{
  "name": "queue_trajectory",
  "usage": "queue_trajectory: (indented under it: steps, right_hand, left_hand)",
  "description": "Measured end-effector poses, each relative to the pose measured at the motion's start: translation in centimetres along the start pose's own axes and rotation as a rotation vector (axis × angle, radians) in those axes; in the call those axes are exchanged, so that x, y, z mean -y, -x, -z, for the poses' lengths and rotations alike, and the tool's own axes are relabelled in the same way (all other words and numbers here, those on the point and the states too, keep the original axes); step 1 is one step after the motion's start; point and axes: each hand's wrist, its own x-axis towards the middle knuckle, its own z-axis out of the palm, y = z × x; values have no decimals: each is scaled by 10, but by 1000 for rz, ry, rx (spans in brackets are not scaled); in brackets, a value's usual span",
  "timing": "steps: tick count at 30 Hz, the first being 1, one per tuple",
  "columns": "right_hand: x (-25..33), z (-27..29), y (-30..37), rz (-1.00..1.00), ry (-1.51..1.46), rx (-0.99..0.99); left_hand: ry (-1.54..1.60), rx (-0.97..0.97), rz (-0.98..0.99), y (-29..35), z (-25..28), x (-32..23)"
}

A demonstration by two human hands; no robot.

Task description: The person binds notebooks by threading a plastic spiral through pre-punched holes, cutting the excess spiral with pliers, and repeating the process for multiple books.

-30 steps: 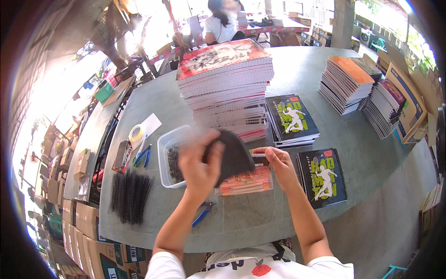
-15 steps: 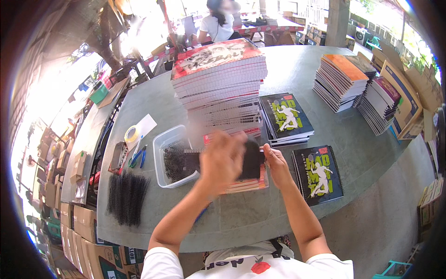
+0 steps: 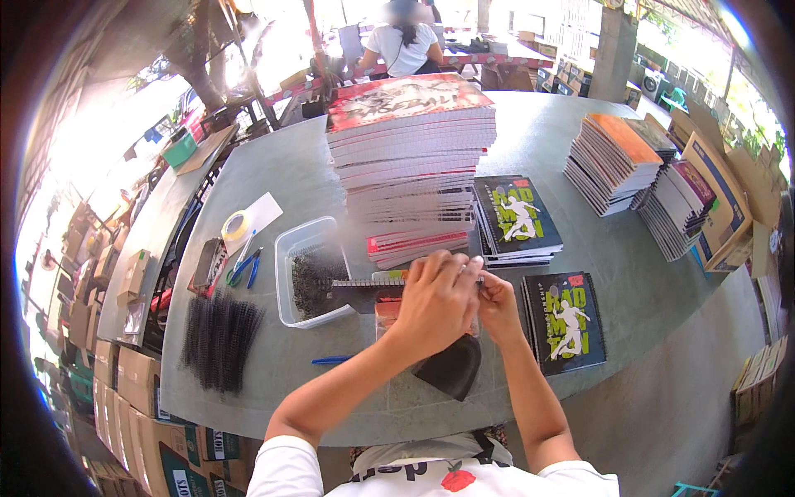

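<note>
A dark notebook [image 3: 451, 369] lies in front of me, its bound edge running left to right and its black cover bent down toward me. My left hand [image 3: 435, 298] reaches over it with curled fingers closed on the right end of that edge. Beside it, my right hand [image 3: 498, 305] pinches the same end; the small part between the fingertips is hidden. Under my hands sits a stack of reddish-orange notebooks [image 3: 387, 311], mostly covered. Left of the notebook stands a clear plastic tub [image 3: 286, 311] with loose black binding coils [image 3: 319, 277] in it.
A tall notebook stack [image 3: 406, 149] stands ahead. Badminton-cover notebooks [image 3: 567, 323] lie at right, with more stacks [image 3: 613, 157] and a cardboard box [image 3: 716, 199] beyond. At left are long black coils [image 3: 219, 344], pliers [image 3: 246, 269], tape [image 3: 236, 225] and a blue pen [image 3: 331, 360].
My left hand has moved from a blurred sweep over the black cover to the right end of the bound edge. The cover now bends toward me. The person at the back has turned away.
</note>
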Motion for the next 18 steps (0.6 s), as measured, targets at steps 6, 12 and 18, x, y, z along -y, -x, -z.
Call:
queue_trajectory:
  steps: [6,12,18]
  right_hand:
    - [7,-2,9,175,454,-15]
    - [15,-4,10,182,814,-55]
    - [49,-4,-13,378,917,-170]
  left_hand:
    - [299,343,47,6,-21,17]
    - [245,472,241,-7,-9,9]
    - [115,467,138,93,33,33]
